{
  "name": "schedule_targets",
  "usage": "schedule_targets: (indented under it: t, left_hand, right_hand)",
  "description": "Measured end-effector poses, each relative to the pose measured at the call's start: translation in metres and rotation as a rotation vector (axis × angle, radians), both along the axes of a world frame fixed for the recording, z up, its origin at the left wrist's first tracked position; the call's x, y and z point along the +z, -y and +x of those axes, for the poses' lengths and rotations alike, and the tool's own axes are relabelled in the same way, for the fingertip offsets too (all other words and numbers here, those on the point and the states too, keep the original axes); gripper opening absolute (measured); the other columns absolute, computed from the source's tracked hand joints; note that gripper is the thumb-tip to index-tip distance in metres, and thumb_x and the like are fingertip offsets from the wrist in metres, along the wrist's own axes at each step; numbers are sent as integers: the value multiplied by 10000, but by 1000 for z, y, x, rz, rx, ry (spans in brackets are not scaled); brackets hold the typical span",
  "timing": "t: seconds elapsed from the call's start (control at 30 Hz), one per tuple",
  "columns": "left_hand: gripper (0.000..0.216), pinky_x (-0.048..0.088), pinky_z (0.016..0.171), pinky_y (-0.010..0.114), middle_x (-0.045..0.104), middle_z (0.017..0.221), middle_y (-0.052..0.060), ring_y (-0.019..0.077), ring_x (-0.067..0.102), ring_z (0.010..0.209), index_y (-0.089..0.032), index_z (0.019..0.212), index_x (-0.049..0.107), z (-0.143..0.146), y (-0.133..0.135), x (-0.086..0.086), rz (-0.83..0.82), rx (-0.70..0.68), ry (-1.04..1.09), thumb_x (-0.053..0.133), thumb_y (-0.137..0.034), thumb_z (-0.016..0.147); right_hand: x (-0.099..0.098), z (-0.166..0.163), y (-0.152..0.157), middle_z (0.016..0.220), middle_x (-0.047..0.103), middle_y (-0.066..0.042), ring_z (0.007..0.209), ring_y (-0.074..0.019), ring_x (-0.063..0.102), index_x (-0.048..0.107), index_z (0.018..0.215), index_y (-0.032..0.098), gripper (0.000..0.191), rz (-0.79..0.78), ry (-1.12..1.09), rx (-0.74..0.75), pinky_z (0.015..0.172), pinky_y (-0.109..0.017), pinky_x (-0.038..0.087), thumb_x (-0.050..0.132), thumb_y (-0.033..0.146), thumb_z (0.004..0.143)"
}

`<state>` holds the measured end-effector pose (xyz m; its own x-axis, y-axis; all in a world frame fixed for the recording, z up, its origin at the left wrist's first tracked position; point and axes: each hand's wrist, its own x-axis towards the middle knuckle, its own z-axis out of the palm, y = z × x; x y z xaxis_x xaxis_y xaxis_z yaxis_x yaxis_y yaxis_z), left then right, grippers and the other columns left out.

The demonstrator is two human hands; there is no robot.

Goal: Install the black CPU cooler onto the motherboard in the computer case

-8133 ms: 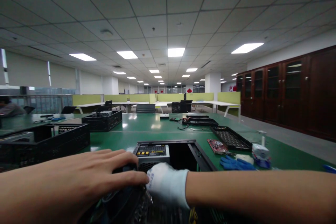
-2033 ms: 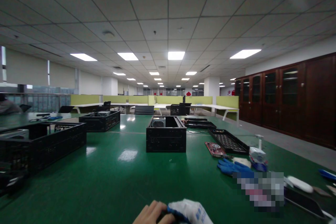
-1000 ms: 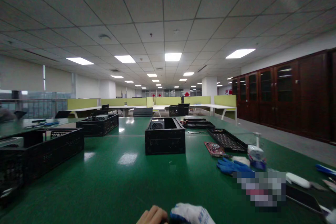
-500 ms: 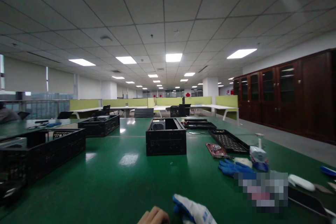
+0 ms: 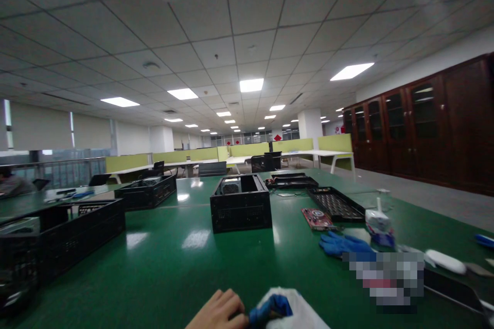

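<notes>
Saw bare left hand (image 5: 218, 311) at table's (image 5: 162, 267) near edge, fingers curled, pinching blue-and-white glove (image 5: 287, 311) on right hand, lying immediately rightward; right grip unreadable.

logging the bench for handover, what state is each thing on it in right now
left hand: bare, fingers curled at the glove cuff
right hand: in a white and blue glove, grip hidden by the frame edge
computer case: top open, upright on the table
red circuit card: lying flat
blue gloves: off, lying loose
black tray: flat, nothing in it
left crate: upright, open top
</notes>
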<state>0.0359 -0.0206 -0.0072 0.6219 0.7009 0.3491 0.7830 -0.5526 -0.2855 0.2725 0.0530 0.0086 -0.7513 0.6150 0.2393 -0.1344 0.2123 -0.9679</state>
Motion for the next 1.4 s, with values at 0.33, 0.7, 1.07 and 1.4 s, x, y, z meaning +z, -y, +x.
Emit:
schedule_targets:
  t: [0.33,0.7,1.07,1.4]
  left_hand:
    - [356,457,1059,518,558,1313,102,299,501,1268,-183,1301,538,-14,-130,98,258,293,162,598,-171,951]
    - [349,559,915,481,617,1255,95,256,636,1074,-174,1243,596,-33,-225,130,241,653,290,642,-391,974]
    - [307,521,952,492,650,1148,76,248,635,1056,-161,1161,622,-16,-166,125,286,682,203,601,-417,993]
    - [412,467,1014,473,657,1161,120,299,610,1089,-161,1309,597,-1,-24,125,143,581,185,532,-428,1002]
  right_hand:
    - [-26,-4,-34,1039,741,-117,715,-187,637,609,1211,174,565,-134,-71,-330,572,-285,457,659,488,743]
    - [-34,6,-76,1034,721,-93,889,-237,694,610,1131,179,579,-240,-223,-575,835,-366,548,616,383,589]
    - [-8,57,-103,562,545,47,542,-202,570,443,1214,199,541,-113,-49,-959,504,-299,409,549,457,750]
    - [1,66,-103,810,713,-47,624,-197,585,691,1093,166,582,-38,-64,-871,545,-305,420,616,512,631]
